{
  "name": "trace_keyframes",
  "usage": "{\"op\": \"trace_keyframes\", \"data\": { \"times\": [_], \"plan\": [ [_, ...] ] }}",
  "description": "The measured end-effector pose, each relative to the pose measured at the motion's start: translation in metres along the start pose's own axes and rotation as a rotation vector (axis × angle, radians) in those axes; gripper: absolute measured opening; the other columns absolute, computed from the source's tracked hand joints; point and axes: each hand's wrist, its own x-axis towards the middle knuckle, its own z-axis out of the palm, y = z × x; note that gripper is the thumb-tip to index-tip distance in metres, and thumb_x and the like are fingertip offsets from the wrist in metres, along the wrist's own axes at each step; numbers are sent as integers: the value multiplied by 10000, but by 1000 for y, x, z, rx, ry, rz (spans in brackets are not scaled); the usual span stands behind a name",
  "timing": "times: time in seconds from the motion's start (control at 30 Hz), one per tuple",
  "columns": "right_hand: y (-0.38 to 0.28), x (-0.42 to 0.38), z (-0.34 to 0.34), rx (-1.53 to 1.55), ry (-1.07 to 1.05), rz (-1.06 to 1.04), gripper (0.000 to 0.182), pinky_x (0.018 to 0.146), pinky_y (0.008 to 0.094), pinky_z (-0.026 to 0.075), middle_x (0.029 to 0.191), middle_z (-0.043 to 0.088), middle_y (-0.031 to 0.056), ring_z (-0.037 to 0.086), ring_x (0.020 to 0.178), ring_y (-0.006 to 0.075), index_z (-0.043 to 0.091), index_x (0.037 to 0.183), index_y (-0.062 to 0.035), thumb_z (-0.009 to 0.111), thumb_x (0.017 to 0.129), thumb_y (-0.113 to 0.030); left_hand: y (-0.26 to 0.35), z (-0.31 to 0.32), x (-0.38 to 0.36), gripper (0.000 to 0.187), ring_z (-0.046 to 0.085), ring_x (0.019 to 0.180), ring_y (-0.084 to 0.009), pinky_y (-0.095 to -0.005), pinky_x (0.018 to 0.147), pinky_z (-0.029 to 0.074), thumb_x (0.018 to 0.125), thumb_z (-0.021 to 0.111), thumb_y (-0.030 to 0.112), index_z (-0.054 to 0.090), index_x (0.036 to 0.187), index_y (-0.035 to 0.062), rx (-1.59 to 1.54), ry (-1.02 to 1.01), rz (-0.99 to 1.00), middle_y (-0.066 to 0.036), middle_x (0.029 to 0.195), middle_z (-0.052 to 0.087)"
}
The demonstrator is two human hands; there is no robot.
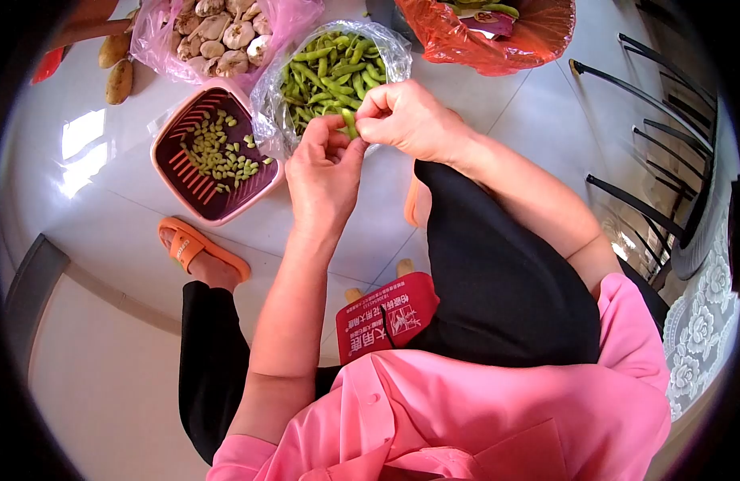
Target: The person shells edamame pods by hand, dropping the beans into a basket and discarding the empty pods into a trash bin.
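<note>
Between my two hands is a green edamame pod [350,123], gripped at both sides by the fingertips. My left hand [326,164] pinches it from the left, and my right hand [410,120] pinches it from the right. Just beyond them, a clear plastic bag [267,104] stands open, full of whole edamame pods [330,72]. To the left of my left hand sits a pink-rimmed basket [165,172] with a dark slotted inside. Shelled green beans [217,152] lie scattered in it.
A pink bag of garlic bulbs [217,36] stands behind the basket, with potatoes [118,80] at its left. At the back right is a red plastic bag [498,52] holding vegetables. Dark chair legs [650,136] line the right side. An orange slipper [201,247] is on the tiled floor.
</note>
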Motion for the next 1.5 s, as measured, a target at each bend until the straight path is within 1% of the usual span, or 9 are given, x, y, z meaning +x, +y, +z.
{"op": "trace_keyframes", "data": {
  "times": [0.13, 0.27, 0.67, 0.83, 0.93, 1.07, 1.13, 1.23, 1.5],
  "plan": [
    [5, 2, 5, -77, 20, -70, 140, 570, 260, 450, 641, 606, 25, 529, 612, 76, 618, 697, -1, 663, 684, -134, -2, 0, -2, 213, 507, 613, -66, -218, 579, 444, 763, 672, 55, 559, 937, 8, 30, 4, -22, -5, 692, 576],
    [7, 1, 6, -142, 12, -81, 61, 568, 217, 412, 671, 558, -24, 477, 638, 37, 586, 691, -6, 616, 729, -44, -7, 0, -2, 188, 516, 618, -72, -224, 580, 446, 771, 652, 43, 558, 930, 6, -65, -32, -34, -16, 708, 589],
    [11, -1, 2, 333, -15, 97, 137, 498, 233, 401, 673, 588, 31, 495, 588, 69, 594, 703, -14, 631, 740, -141, -17, -7, 4, 125, 542, 670, -87, -214, 626, 430, 867, 561, 62, 561, 980, 9, -735, -270, -249, -63, 831, 640],
    [20, 3, -8, 629, -207, 250, 139, 413, 181, 267, 646, 526, -7, 404, 524, 13, 572, 705, -49, 599, 786, -159, -22, -8, 5, 159, 543, 671, -99, -212, 626, 425, 880, 553, 85, 542, 1014, 0, -845, -317, -285, -81, 846, 643],
    [25, 3, -12, 739, -283, 296, 124, 434, 161, 266, 684, 509, 6, 406, 537, 32, 556, 783, -47, 573, 807, -167, -22, -8, 6, 168, 545, 677, -97, -213, 618, 426, 884, 553, 89, 534, 1019, -7, -876, -346, -244, -84, 846, 640],
    [25, -2, 1, 603, -140, 285, 195, 447, 166, 290, 694, 511, -7, 402, 553, 23, 572, 832, -39, 620, 831, -228, -26, -9, 10, 200, 554, 689, -103, -218, 629, 428, 877, 571, 101, 536, 1034, -19, -633, -220, -196, -69, 854, 628],
    [14, -7, 6, 215, -57, 133, 234, 462, 178, 310, 723, 532, -20, 404, 562, 18, 588, 869, -35, 648, 839, -259, -26, -8, 9, 201, 563, 685, -106, -217, 624, 435, 870, 585, 98, 543, 1022, -25, -543, -155, -199, -63, 847, 627],
    [30, -2, 7, 208, -59, -41, 202, 490, 182, 334, 745, 552, -33, 427, 582, 21, 594, 898, -32, 648, 843, -218, -26, -6, 9, 200, 578, 677, -115, -220, 617, 455, 862, 599, 97, 563, 1006, -37, -518, -120, -213, -60, 834, 627],
    [21, -5, 5, 210, -74, 58, 142, 533, 201, 396, 728, 551, -42, 476, 613, 47, 581, 883, -10, 615, 849, -144, -41, -7, 9, 204, 616, 739, -139, -243, 657, 514, 871, 584, 105, 592, 1046, 0, -936, -182, -455, -60, 888, 641]
  ]
}}
